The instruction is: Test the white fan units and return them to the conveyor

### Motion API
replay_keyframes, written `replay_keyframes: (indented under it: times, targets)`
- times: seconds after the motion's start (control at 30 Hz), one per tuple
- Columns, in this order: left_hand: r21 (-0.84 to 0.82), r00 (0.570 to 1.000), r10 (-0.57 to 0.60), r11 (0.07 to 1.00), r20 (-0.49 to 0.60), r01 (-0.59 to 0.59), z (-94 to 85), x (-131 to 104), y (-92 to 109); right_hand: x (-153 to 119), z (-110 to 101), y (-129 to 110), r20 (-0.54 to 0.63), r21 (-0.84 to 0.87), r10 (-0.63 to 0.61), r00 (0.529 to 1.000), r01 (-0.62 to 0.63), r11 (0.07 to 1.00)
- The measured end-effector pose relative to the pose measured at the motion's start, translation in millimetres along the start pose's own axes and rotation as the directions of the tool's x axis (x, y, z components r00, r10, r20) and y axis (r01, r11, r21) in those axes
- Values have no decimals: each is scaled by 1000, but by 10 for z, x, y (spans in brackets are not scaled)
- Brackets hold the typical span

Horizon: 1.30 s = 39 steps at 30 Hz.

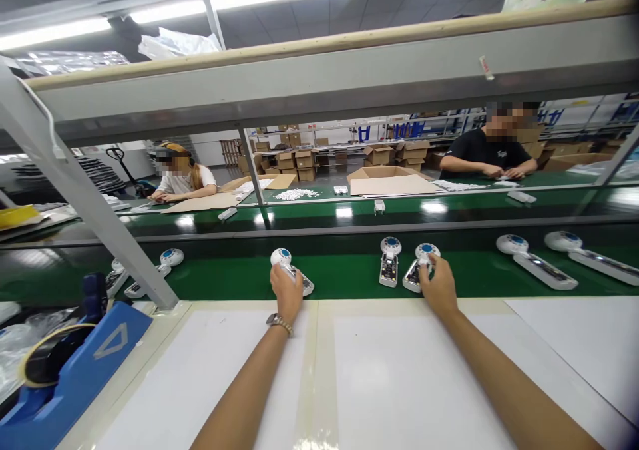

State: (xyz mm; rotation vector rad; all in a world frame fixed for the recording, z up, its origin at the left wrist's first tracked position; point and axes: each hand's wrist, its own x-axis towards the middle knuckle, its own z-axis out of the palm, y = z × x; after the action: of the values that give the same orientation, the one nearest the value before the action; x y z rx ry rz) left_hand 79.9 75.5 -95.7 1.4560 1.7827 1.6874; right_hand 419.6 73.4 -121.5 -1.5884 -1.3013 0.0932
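My left hand (287, 290) is closed around a white round-headed device (281, 257), its thumb on the handle side. The device has a blue disc in its head and lies at the near edge of the green belt (344, 267). Further right, the fingers of my right hand (441, 283) pinch a similar device at the neck, just under its dotted round head (428, 250). Circuit parts show in that one's open handle (412, 275). Between my hands, another device (389, 269) with an exposed circuit board lies on the belt, touched by neither hand.
More devices lie along the belt at right (544, 269) and left (171, 257). A blue tape dispenser (74, 377) stands at the left, beside a slanted metal post (100, 204). An overhead shelf beam (319, 80) crosses above. Two co-workers sit beyond the belt.
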Motion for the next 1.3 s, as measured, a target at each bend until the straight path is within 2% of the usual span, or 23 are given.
replay_keyframes:
  times: [0.07,0.1,0.13,0.2,0.23,0.27,0.37,0.47,0.57,0.67,0.73,0.8,0.83,0.9,0.97,1.0,1.07,1.13,1.3]
  targets:
    - [43,986,159,986,53,-162,63,-126,74,-116,153,-186,82,-40,-96,992,99,994]
    - [76,958,268,958,100,-276,91,-189,106,-176,249,-281,121,-71,-126,985,135,988]
    - [112,911,380,910,158,-399,114,-248,132,-233,351,-372,153,-117,-140,978,159,980]
    - [171,781,558,772,280,-612,140,-340,162,-324,545,-532,200,-233,-132,971,178,956]
    - [185,726,604,712,330,-677,143,-372,169,-353,625,-595,217,-277,-122,969,180,944]
    - [188,692,623,678,365,-710,144,-394,171,-369,687,-644,233,-301,-113,966,182,936]
    - [179,644,627,641,439,-746,142,-417,166,-357,754,-706,290,-245,-123,949,198,949]
    - [183,648,605,650,463,-737,154,-405,155,-370,675,-708,382,-137,-158,910,225,965]
    - [204,711,559,706,428,-678,155,-377,146,-556,532,-759,472,22,-239,848,260,965]
    - [194,763,524,761,378,-619,112,-337,135,-887,381,-880,530,350,-374,761,206,914]
    - [168,767,532,771,360,-614,73,-315,126,-1083,283,-971,556,509,-384,738,63,858]
    - [126,758,548,775,355,-619,48,-309,121,-1192,192,-1054,628,586,-284,725,-200,786]
    - [100,748,556,775,362,-624,44,-314,123,-1211,152,-1089,687,595,-217,693,-367,715]
    - [44,712,573,766,405,-641,53,-338,140,-1198,84,-1145,813,545,-150,562,-647,533]
    - [-1,661,582,751,474,-661,73,-371,167,-1158,39,-1180,877,478,-172,449,-779,405]
    - [-14,640,580,747,505,-665,83,-385,181,-1140,27,-1190,888,460,-193,418,-804,377]
    - [-32,617,572,747,540,-664,96,-400,201,-1123,21,-1196,894,446,-216,392,-818,364]
    - [-43,620,571,753,538,-656,100,-401,210,-1125,34,-1192,902,431,-200,383,-824,367]
    - [-83,633,578,768,515,-635,90,-391,221,-1140,80,-1180,904,426,-153,399,-826,369]
